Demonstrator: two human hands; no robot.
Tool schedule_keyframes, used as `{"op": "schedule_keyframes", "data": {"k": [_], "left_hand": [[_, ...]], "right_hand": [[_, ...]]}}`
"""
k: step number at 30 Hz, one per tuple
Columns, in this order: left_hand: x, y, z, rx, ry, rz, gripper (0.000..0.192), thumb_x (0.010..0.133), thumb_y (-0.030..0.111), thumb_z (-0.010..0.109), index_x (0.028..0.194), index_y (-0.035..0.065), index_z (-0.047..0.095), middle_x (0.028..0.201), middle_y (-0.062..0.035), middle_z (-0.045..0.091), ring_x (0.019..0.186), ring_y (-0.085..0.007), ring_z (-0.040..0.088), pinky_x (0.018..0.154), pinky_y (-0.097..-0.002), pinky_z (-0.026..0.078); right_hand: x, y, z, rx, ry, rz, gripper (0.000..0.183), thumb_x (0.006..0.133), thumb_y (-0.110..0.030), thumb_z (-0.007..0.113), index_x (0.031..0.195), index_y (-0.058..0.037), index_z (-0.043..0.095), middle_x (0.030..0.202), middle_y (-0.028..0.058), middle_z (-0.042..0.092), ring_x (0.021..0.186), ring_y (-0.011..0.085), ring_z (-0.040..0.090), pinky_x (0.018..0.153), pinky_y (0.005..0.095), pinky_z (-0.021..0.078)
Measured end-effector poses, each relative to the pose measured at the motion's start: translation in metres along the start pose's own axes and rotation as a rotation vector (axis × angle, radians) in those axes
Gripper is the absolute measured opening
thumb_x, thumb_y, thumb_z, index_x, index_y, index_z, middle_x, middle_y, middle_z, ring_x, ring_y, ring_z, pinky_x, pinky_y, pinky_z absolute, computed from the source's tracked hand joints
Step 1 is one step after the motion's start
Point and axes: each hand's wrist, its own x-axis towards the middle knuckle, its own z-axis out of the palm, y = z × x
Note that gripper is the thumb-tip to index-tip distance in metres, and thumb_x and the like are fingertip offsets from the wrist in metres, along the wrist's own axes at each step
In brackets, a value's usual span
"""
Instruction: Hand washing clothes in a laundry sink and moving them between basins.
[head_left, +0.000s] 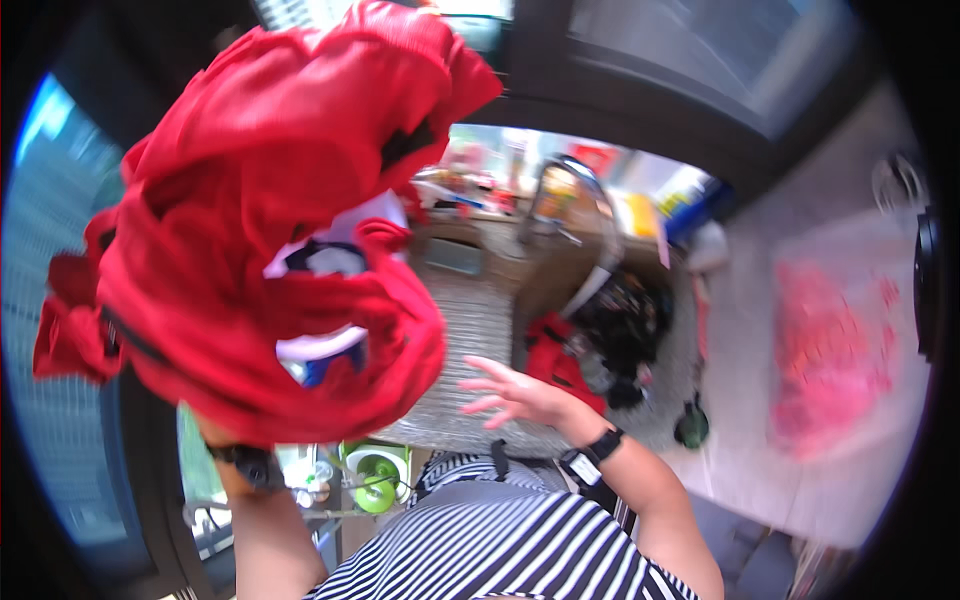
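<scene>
A large red cloth garment (285, 187) with dark trim hangs bunched in the air, filling the upper left of the view and blurred by motion. Its folds cover most of my left hand (204, 429), whose fingers are hidden; the wrist below wears a dark watch. Lower right of the garment, my right hand (517, 394) is raised with its fingers apart and nothing in them. Beneath that hand lies a grey ribbed surface (472, 330). Another red cloth (555, 356) lies just beyond my right wrist, beside a black crumpled heap (626, 322).
A curved metal faucet (581, 169) rises over a basin behind the ribbed surface. Small items crowd a ledge (480, 195) at the back. A green round object (691, 427) hangs at right, near a pale wall with a pink patch (832, 352). A dark window frame (637, 82) crosses above.
</scene>
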Motion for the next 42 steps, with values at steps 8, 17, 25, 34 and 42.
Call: {"op": "schedule_keyframes", "data": {"k": [8,17,25,34,42], "left_hand": [[-0.021,0.027,0.122,-0.35,-0.375,-0.308,0.051,0.088,0.016,0.061,0.135,0.0044,0.044,0.135,-0.011,0.051,0.12,-0.0226,0.052,0.102,-0.0355,0.042],[-0.032,-0.042,0.209,-0.032,-1.102,0.036,0.062,0.073,0.011,0.071,0.129,0.0038,0.047,0.122,-0.0134,0.054,0.124,-0.0327,0.046,0.105,-0.043,0.038],[-0.029,-0.101,0.128,0.145,-1.03,0.145,0.079,0.071,0.028,0.079,0.14,0.01,0.045,0.144,-0.0176,0.041,0.131,-0.0341,0.041,0.109,-0.0459,0.032],[-0.055,-0.219,-0.005,1.12,-0.751,-0.13,0.042,0.081,0.024,0.067,0.118,0.0085,0.056,0.099,-0.015,0.062,0.093,-0.0355,0.061,0.079,-0.0467,0.048],[-0.06,-0.227,-0.009,0.981,-0.647,-0.02,0.033,0.083,0.028,0.067,0.107,0.0065,0.059,0.093,-0.0166,0.063,0.084,-0.0382,0.061,0.071,-0.0467,0.048]], "right_hand": [[-0.041,0.003,0.025,0.347,-0.056,-0.502,0.085,0.086,-0.044,0.067,0.152,-0.0188,0.019,0.155,0.0103,0.025,0.139,0.0343,0.033,0.096,0.0517,0.0467],[-0.054,0.01,0.002,-0.729,0.183,-0.522,0.044,0.099,-0.036,0.043,0.135,-0.0102,0.044,0.128,0.0073,0.053,0.123,0.0269,0.047,0.1,0.0431,0.0421],[-0.056,0.013,-0.024,0.527,-0.032,-0.368,0.038,0.096,-0.037,0.047,0.113,-0.0026,0.052,0.105,0.0076,0.056,0.101,0.0237,0.053,0.091,0.0326,0.0426],[-0.125,-0.006,-0.013,0.505,0.175,-0.63,0.045,0.096,-0.052,0.039,0.08,-0.0102,0.044,0.073,0.0009,0.041,0.068,0.0157,0.038,0.07,0.0297,0.0336],[-0.211,-0.042,-0.021,0.236,0.226,-1.136,0.038,0.104,-0.033,0.028,0.126,-0.0097,0.047,0.076,0.0037,0.043,0.067,0.0142,0.036,0.075,0.0323,0.0355]]}}
